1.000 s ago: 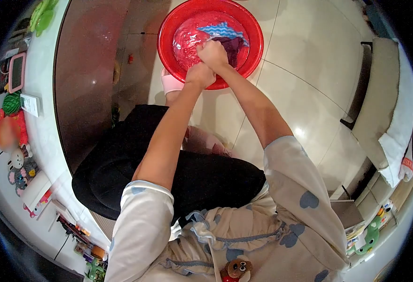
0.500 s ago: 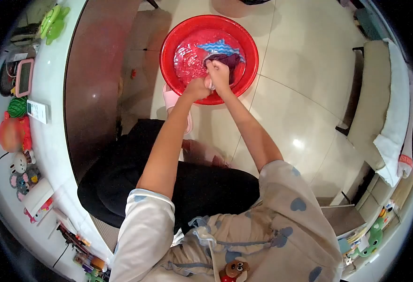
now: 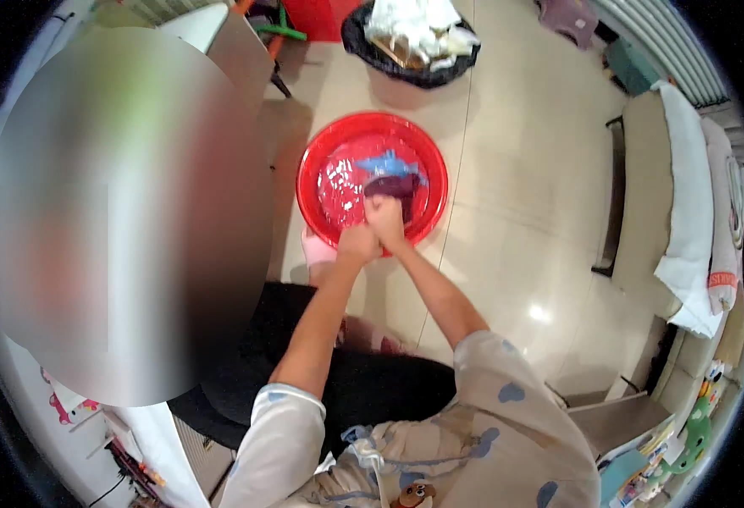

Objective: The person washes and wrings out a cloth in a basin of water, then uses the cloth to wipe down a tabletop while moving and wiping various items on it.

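A round red basin (image 3: 439,179) stands on the floor in front of me, with shiny water (image 3: 338,188) inside. My right hand (image 3: 384,218) is closed in a fist on a dark purple cloth (image 3: 394,186), at the near side of the basin. Just below and left of it, over the near rim, my left hand (image 3: 360,243) is also closed; what lies in its fingers is hidden. The two fists are close together. Beyond the purple cloth, a blue patterned cloth (image 3: 389,162) lies in the water.
Behind the basin is a bin with a black liner (image 3: 429,78), full of white crumpled paper. A beige seat (image 3: 643,190) with a white towel (image 3: 688,212) over it stands at the right. A large blurred patch covers the left. My foot in a pink slipper (image 3: 317,249) is beside the basin.
The view has tilted up, so the basin appears lower and the bin has come into sight. Both hands remain closed over the basin's near side. The blue cloth looks more bunched up.
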Demonstrator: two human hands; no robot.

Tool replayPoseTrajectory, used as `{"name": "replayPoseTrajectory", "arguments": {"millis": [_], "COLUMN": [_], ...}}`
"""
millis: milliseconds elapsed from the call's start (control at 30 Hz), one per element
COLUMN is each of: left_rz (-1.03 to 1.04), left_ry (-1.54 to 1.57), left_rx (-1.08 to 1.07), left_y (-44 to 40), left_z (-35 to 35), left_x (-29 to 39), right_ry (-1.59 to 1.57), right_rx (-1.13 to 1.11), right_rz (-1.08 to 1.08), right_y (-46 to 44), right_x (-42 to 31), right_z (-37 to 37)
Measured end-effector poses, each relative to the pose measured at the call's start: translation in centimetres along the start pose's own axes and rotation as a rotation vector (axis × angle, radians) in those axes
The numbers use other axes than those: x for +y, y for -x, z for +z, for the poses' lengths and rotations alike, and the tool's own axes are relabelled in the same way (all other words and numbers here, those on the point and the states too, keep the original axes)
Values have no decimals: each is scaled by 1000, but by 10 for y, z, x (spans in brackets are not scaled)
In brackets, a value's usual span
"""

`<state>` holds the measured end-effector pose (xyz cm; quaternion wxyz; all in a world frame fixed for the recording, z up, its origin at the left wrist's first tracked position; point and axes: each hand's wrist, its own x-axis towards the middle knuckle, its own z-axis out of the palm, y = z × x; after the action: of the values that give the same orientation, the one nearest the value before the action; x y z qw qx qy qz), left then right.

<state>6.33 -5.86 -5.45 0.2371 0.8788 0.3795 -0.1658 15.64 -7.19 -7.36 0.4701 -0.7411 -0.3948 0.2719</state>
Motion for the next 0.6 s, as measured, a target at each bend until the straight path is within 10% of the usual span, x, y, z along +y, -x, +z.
{"name": "replayPoseTrajectory", "arguments": {"millis": [467,600], "left_rz": [-76,396], "left_ry": [197,688], "left_rx": [108,465], "left_y": [-6,-34], "left_z": [-25,-21], "left_x": [18,-17], "right_ry": [-156,-411], "right_rx": [-319,-476], "right_rz": [-120,-153], "right_y": [-32,-52], "right_x": [-27,-53], "right_z": [-47,-70]}}
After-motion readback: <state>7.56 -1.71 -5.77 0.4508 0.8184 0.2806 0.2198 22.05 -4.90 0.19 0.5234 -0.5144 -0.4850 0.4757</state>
